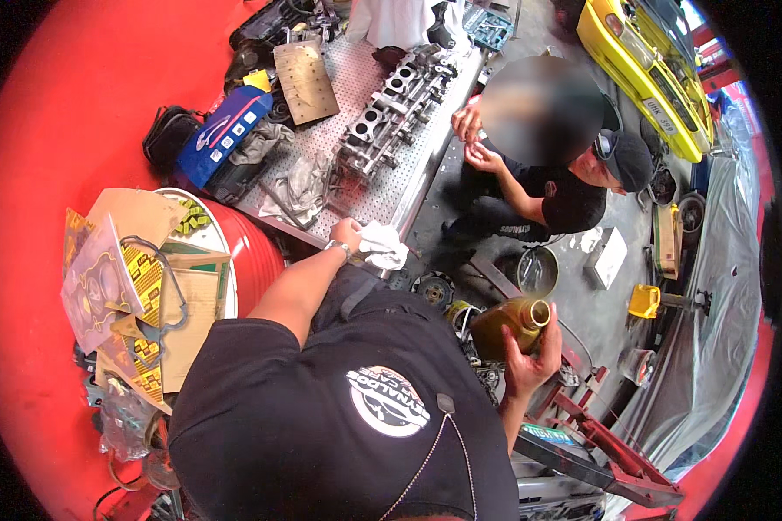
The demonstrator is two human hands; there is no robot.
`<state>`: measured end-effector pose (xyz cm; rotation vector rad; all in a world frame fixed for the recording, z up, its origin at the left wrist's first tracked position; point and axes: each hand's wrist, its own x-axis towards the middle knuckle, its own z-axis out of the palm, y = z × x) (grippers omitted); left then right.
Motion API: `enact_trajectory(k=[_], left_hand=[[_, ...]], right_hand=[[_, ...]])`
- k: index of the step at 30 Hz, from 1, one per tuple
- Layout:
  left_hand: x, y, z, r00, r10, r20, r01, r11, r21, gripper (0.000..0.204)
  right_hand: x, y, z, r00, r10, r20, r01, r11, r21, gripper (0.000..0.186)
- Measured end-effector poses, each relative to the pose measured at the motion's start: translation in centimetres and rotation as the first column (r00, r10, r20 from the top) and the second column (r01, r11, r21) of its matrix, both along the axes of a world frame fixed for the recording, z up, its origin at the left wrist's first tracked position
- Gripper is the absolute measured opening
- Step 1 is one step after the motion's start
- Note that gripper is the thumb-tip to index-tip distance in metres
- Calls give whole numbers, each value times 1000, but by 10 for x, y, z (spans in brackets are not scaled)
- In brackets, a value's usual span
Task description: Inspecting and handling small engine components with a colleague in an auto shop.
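Note:
At the near corner of the workbench, my left hand (346, 233) is closed on a white rag (382, 246), which hangs out to its right. My right hand (534, 356) is out to the right, its thumb and fingers around an amber-brown bottle (502, 330). The bottle is tilted, and its round mouth (539, 313) shows no cap. On the workbench (369, 204), beyond my left hand, lies a metal engine cylinder head (391, 113) with round ports. A crumpled grey cloth (300, 193) lies near the bench's left corner.
A co-worker in a black cap (626, 161) crouches right of the bench, hands raised together. Left stands a red drum (252, 252) topped with cardboard (195, 313). A round pan (537, 271), a white box (606, 258) and a red metal frame (599, 443) are at right.

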<state>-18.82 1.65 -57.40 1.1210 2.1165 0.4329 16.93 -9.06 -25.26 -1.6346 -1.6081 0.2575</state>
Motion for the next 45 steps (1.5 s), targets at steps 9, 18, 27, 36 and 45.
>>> enact_trajectory(k=[9, 18, 27, 36, 45], left_hand=[[-48, -25, -13, 965, 76, 251, -118, 981, 157, 17], [-68, -38, 19, 871, 284, 401, -363, 922, 137, 19], [-65, -6, 56, 623, 477, 620, -707, 682, 186, 23], [-76, -48, 43, 772, 471, 427, -573, 806, 149, 32], [-69, -97, 86, 718, 370, 589, -206, 922, -328, 24]], right_hand=[[-17, 2, -12, 998, 51, -44, -49, 998, 47, 73], [-26, 7, -28, 995, 79, -67, -77, 996, 37, 68], [-25, 18, -54, 999, 35, 0, -35, 999, -3, 59], [-56, 70, -138, 957, 271, 108, -252, 954, -163, 60], [-142, 134, -172, 892, 446, 79, -436, 893, -114, 57]])
